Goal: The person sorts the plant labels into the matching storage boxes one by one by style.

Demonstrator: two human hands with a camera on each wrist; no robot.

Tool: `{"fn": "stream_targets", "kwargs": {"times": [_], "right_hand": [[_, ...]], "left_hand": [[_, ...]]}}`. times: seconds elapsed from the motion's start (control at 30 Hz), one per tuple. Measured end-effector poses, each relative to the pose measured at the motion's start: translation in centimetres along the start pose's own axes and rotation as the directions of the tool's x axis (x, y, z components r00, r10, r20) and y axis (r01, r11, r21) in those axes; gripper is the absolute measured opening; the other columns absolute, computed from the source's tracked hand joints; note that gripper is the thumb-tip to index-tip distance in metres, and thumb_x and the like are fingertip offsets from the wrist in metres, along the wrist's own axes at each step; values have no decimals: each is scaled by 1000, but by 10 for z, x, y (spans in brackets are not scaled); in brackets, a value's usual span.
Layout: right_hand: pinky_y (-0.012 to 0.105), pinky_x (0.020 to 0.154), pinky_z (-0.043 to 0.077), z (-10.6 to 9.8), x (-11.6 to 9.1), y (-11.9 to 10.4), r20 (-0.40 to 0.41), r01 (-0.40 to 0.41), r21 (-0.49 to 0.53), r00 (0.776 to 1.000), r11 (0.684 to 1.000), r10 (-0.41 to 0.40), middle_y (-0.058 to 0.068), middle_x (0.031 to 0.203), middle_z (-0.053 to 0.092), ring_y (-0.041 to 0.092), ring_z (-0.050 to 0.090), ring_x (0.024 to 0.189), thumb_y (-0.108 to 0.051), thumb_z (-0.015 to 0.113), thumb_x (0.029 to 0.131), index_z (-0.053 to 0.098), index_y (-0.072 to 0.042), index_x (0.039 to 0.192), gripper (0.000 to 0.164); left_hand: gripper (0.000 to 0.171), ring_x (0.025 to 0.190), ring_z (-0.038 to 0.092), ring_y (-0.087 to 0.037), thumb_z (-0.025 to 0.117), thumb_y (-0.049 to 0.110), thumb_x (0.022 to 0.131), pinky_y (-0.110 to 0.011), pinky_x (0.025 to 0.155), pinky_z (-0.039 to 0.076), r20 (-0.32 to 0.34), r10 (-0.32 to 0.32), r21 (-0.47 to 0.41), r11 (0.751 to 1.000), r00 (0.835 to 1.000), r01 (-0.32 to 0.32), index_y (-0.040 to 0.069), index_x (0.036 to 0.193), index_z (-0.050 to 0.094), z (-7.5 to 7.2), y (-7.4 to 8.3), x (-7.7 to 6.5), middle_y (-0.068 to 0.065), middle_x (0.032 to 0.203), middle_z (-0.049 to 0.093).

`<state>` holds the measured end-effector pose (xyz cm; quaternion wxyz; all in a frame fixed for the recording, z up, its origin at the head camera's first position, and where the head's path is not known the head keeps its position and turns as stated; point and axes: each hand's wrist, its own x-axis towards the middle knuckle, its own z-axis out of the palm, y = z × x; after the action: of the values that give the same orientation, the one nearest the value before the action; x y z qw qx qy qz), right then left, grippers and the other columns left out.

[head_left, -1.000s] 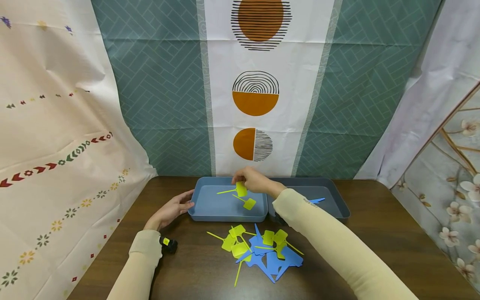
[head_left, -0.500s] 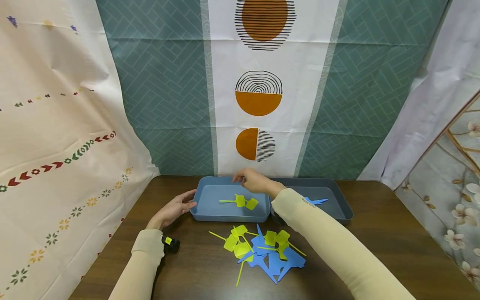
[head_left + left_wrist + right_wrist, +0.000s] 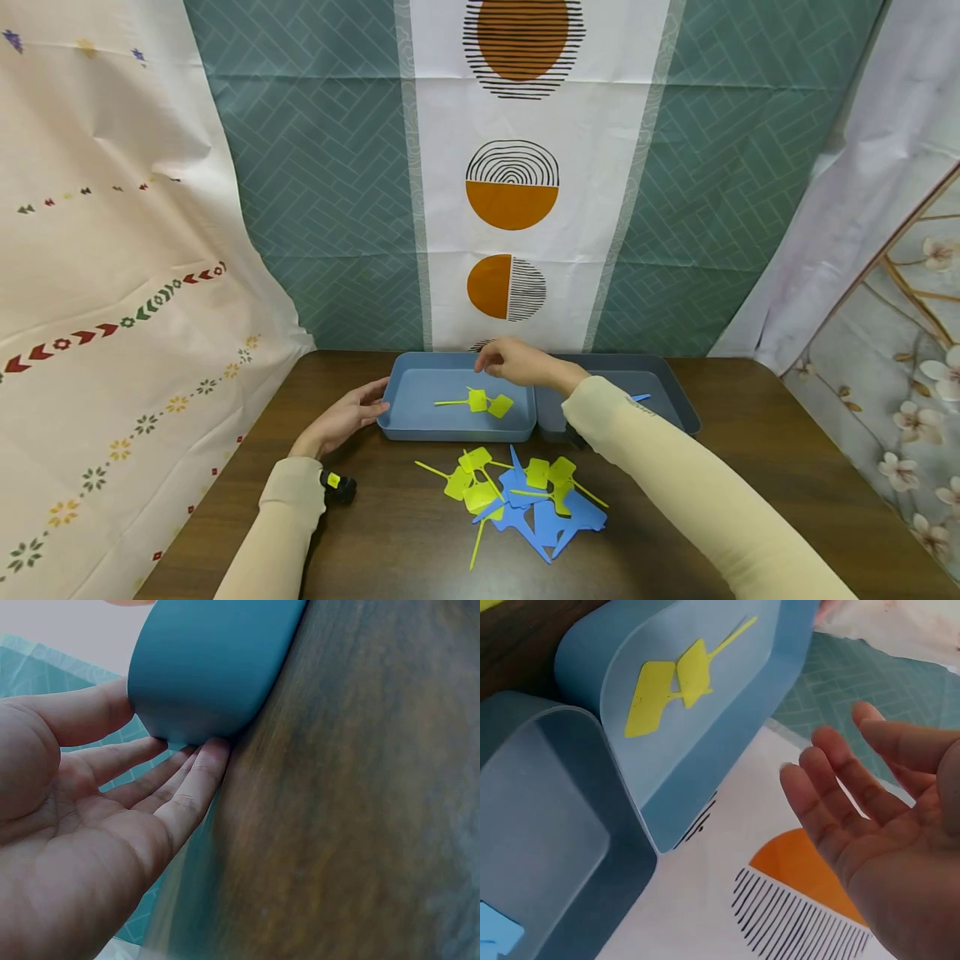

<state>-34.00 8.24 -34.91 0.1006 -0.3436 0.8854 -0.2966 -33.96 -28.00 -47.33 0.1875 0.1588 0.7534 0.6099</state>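
Note:
Two yellow plant labels (image 3: pixel 477 401), each a flat plate on a thin stem, lie overlapping in the light blue-grey tray (image 3: pixel 420 427). Above the back part of this tray hovers my right hand (image 3: pixel 510 361), holding nothing; the right wrist view shows its fingers loosely bent and apart. My left hand (image 3: pixel 351 417) rests against the tray's left end. In the left wrist view its thumb and extended fingertips touch the outer wall (image 3: pixel 202 675). On the table in front lies a mixed pile of several yellow labels (image 3: pixel 480 497) and blue labels (image 3: pixel 550 521).
A darker grey tray (image 3: pixel 678 400) stands directly to the right of the light one. A blue label (image 3: pixel 499 928) lies in it, partly hidden by my right sleeve in the head view. A patterned cloth (image 3: pixel 330 167) hangs behind the brown table (image 3: pixel 375 533).
My right hand has let go of a yellow label, which now lies in the light tray beside the other one. The hand has since shifted slightly right; my left hand stays at the tray.

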Motion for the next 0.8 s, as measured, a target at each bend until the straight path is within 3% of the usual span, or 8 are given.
{"fn": "stream_targets", "kwargs": {"times": [0.17, 0.3, 0.5, 0.8], "right_hand": [[33, 87, 57, -5, -16, -4, 42, 23, 85, 999, 996, -26, 8, 118, 72, 24, 67, 102, -5, 58, 106, 74, -6, 117, 19], [32, 88, 56, -9, -27, -5, 44, 28, 73, 999, 997, -31, 6, 117, 72, 27, 68, 106, -8, 59, 106, 74, -7, 117, 19], [35, 90, 57, -14, -46, 6, 51, 55, 86, 997, 995, -60, 4, 115, 72, 26, 67, 107, -10, 60, 106, 74, -8, 119, 19], [37, 93, 55, -13, -87, 21, 147, 20, 192, 988, 981, -49, 2, 119, 70, 27, 65, 108, -11, 63, 104, 71, -9, 127, 24]], "left_hand": [[68, 154, 14, -49, 48, 8, 110, -62, 123, 19, -6, -6, -9, 1000, 1000, 6, -1, 166, 9, -3, -1, -2, -29, 169, 11], [68, 154, 13, -49, 47, 7, 110, -63, 123, 18, -7, 2, -2, 1000, 1000, -3, -2, 166, 9, -5, -1, -3, -29, 169, 9], [68, 154, 12, -50, 47, 8, 111, -63, 123, 17, 0, 4, -2, 1000, 1000, -4, -2, 165, 8, -5, -2, -2, -29, 169, 8], [67, 154, 12, -50, 47, 7, 111, -63, 123, 17, 5, 10, 2, 1000, 1000, -10, -2, 165, 8, -2, -2, 1, -29, 169, 8]]}}
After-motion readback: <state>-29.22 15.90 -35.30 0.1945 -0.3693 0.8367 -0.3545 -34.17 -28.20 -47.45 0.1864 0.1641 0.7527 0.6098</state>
